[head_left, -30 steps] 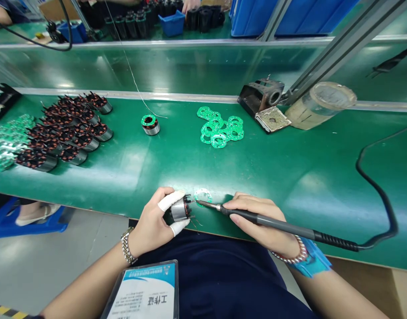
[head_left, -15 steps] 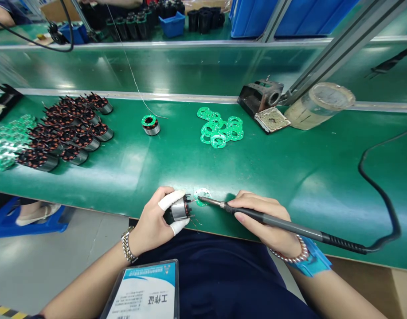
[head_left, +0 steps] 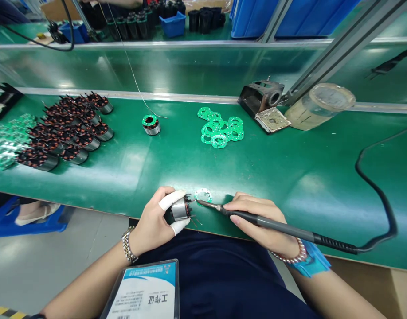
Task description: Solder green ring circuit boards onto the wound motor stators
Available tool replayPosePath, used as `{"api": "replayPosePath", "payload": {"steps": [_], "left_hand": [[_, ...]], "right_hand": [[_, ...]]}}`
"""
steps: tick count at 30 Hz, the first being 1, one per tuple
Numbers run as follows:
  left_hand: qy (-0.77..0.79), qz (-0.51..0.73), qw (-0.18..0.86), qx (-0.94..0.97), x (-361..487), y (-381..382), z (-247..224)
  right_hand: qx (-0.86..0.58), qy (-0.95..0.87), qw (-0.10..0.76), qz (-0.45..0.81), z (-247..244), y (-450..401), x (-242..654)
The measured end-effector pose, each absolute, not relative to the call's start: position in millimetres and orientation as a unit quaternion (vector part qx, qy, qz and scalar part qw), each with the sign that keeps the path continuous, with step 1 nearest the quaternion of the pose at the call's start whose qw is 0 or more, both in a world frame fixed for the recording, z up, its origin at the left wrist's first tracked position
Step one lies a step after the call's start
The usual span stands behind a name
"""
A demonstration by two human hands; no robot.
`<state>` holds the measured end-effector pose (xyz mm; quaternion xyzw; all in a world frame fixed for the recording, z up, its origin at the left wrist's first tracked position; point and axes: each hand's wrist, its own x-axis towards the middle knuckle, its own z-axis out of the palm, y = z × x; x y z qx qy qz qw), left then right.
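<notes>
I look down on a glossy green bench (head_left: 283, 168) with a metal strip along its back; beyond it, a second work surface carries black parts and blue bins (head_left: 172, 24). Wound cores (head_left: 67, 128) crowd the bench's left side. A tip cleaner (head_left: 272, 119) and a cloudy jar (head_left: 319, 106) stand at the back right. Near the front edge, my left hand (head_left: 153, 221) pinches a motor core (head_left: 180, 209) between white-covered, partly spread fingers. My right hand (head_left: 260, 217) closes around a soldering iron (head_left: 283, 226), its tip at a green ring (head_left: 203, 195).
</notes>
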<state>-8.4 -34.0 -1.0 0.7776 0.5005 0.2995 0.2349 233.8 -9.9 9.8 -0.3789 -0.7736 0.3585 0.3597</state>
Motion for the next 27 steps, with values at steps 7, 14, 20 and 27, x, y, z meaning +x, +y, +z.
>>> {"api": "replayPosePath", "payload": {"steps": [7, 14, 20, 27], "left_hand": [[0.492, 0.308, 0.231, 0.781, -8.8, -34.1, -2.7], [0.494, 0.309, 0.233, 0.779, -8.6, -33.9, -2.7], [0.494, 0.315, 0.230, 0.777, -8.6, -34.0, -3.2], [0.492, 0.317, 0.224, 0.779, -9.0, -33.8, -4.3]], "right_hand": [[-0.374, -0.775, 0.373, 0.347, 7.6, -10.4, 235.3], [-0.379, -0.779, 0.364, 0.343, 8.4, -10.9, 234.8], [-0.379, -0.775, 0.368, 0.347, 8.7, -10.4, 234.0], [-0.377, -0.777, 0.365, 0.348, 8.4, -10.5, 234.3]]}}
